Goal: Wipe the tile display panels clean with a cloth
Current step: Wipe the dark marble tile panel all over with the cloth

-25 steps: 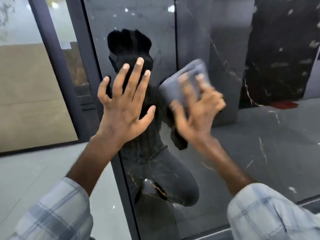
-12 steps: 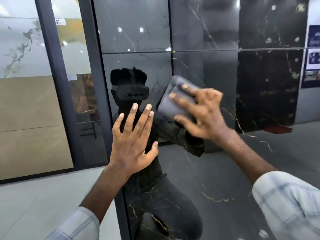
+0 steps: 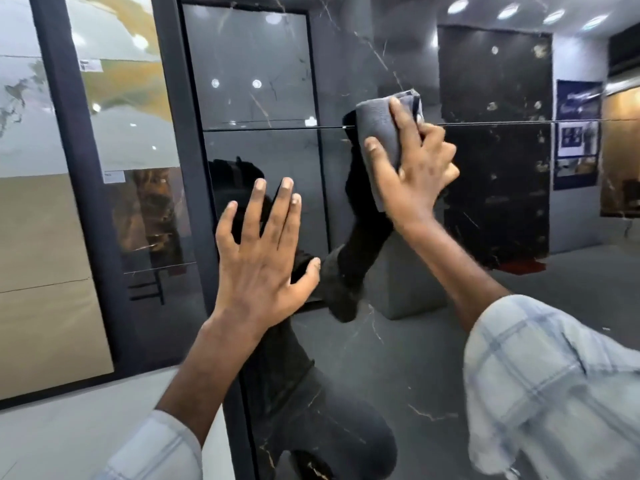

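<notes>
A glossy black marble tile panel [image 3: 408, 358] with thin gold veins fills the middle and right of the head view. It mirrors me and the showroom lights. My right hand [image 3: 419, 174] grips a folded grey cloth [image 3: 377, 123] and presses it on the panel, right over the horizontal joint [image 3: 277, 127] between upper and lower tiles. My left hand [image 3: 263, 261] lies flat on the lower tile with fingers spread, below and left of the cloth, close to the panel's left edge.
A dark metal frame [image 3: 188, 168] borders the black panel on the left. Beyond it stand a second frame post [image 3: 69, 168] and panels of white and beige tile [image 3: 38, 237]. Pale floor [image 3: 86, 427] shows at the lower left.
My right hand has carried the cloth upward and to the right across the panel, up to the tile joint. The left hand stays flat on the tile. The view has tilted upward.
</notes>
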The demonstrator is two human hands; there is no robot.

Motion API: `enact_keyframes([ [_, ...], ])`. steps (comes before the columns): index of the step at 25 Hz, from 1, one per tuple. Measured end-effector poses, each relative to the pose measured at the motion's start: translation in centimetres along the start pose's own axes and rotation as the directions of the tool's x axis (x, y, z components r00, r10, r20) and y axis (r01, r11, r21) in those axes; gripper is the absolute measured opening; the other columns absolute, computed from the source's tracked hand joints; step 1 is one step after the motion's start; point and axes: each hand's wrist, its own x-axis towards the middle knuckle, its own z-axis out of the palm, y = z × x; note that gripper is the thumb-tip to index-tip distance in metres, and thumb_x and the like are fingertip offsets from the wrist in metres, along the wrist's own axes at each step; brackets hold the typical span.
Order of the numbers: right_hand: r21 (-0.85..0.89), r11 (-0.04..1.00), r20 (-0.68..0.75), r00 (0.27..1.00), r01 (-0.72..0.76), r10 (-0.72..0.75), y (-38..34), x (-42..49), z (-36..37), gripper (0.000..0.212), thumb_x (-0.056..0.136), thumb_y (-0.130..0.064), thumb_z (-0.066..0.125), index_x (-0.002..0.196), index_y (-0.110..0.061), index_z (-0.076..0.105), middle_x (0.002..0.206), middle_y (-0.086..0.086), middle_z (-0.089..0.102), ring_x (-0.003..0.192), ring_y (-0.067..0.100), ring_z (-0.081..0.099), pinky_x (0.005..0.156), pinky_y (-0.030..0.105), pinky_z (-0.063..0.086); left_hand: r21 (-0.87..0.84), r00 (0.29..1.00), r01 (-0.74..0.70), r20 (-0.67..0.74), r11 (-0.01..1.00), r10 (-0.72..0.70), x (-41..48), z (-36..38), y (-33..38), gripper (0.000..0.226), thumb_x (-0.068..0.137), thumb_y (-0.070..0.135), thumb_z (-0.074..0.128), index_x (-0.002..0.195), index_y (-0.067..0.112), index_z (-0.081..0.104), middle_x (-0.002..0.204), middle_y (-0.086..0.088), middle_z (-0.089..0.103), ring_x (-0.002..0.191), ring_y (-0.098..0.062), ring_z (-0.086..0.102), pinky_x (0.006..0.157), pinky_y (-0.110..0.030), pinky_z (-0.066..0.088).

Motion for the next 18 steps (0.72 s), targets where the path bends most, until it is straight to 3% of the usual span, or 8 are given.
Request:
enact_keyframes([
  [2,-0.164,0.966,-0.017,0.979,0.199,-0.205,-2.2,-2.9,1.1,0.069,0.094,-0.067,0.044,0.155,-0.035,0.046,0.145,0.011,0.050,0.119,0.036,0.048,0.098,0.050,0.034,-0.027,1.000,0.010,-0.013,1.000,-0.011,0.0,0.2,0.1,0.084,0.097,0.058,0.044,0.162,0.006,0.031,0.173,-0.010,0.022,0.160,-0.035,0.015,0.123,-0.060,0.015],
  [4,-0.138,0.754,0.120,0.766,0.642,-0.631,-2.0,-4.0,0.7,0.065,0.096,-0.064,0.052,0.152,-0.031,0.052,0.143,0.010,0.054,0.114,0.033,0.050,0.095,0.050,0.037,-0.068,0.999,0.015,-0.033,0.998,-0.018,0.1,-0.1,0.3,0.082,0.096,0.058,0.046,0.158,0.004,0.039,0.169,-0.012,0.031,0.159,-0.034,0.019,0.123,-0.059,0.015],
  [5,-0.105,0.711,0.140,0.718,0.695,-0.681,-1.4,-2.9,0.0,0.065,0.095,-0.065,0.056,0.151,-0.033,0.054,0.141,0.007,0.055,0.115,0.031,0.050,0.097,0.051,0.038,-0.085,0.999,0.010,-0.050,0.996,-0.014,-0.1,0.0,0.2,0.081,0.096,0.058,0.047,0.157,0.005,0.041,0.168,-0.012,0.034,0.158,-0.034,0.022,0.123,-0.058,0.015],
  [8,-0.033,0.988,-0.009,0.988,0.154,-0.154,-0.1,0.8,-0.2,0.068,0.089,-0.071,0.050,0.152,-0.042,0.049,0.138,0.002,0.052,0.124,0.026,0.045,0.104,0.049,0.036,-0.135,0.995,-0.006,-0.099,0.991,-0.007,-0.9,0.5,-0.2,0.078,0.095,0.055,0.050,0.156,0.007,0.044,0.168,-0.009,0.035,0.156,-0.032,0.029,0.123,-0.057,0.014],
  [9,-0.053,0.998,-0.058,0.998,0.024,-0.027,-0.2,0.6,0.0,0.070,0.090,-0.070,0.046,0.154,-0.041,0.047,0.140,0.004,0.051,0.124,0.028,0.044,0.104,0.048,0.034,-0.155,0.994,0.002,-0.109,0.988,-0.019,-1.0,0.5,-0.2,0.077,0.094,0.054,0.052,0.155,0.007,0.047,0.167,-0.008,0.036,0.156,-0.032,0.031,0.123,-0.058,0.015],
  [11,-0.160,0.959,-0.028,0.971,0.232,-0.239,-0.7,-1.8,0.3,0.068,0.093,-0.064,0.048,0.154,-0.034,0.047,0.141,0.011,0.050,0.120,0.031,0.044,0.098,0.044,0.031,-0.182,0.993,0.033,-0.105,0.983,-0.053,-0.9,0.2,0.2,0.076,0.093,0.053,0.054,0.154,0.007,0.049,0.167,-0.008,0.037,0.155,-0.032,0.033,0.122,-0.059,0.016],
  [14,-0.122,0.761,0.136,0.770,0.637,-0.623,1.9,-2.4,-1.0,0.063,0.095,-0.063,0.054,0.149,-0.030,0.054,0.141,0.009,0.053,0.115,0.028,0.047,0.095,0.040,0.031,-0.168,0.993,0.055,-0.096,0.984,-0.072,-0.2,0.2,0.4,0.075,0.093,0.052,0.054,0.153,0.007,0.049,0.166,-0.009,0.038,0.154,-0.033,0.034,0.121,-0.060,0.018],
  [18,-0.067,0.997,-0.043,0.999,0.023,-0.026,7.4,2.7,-2.6,0.073,0.088,-0.071,0.042,0.154,-0.041,0.046,0.137,0.007,0.049,0.124,0.032,0.045,0.104,0.051,0.036,-0.182,0.984,0.114,-0.114,0.977,-0.136,0.5,0.3,1.8,0.076,0.093,0.053,0.053,0.153,0.007,0.048,0.167,-0.011,0.035,0.155,-0.035,0.028,0.119,-0.063,0.017],
])
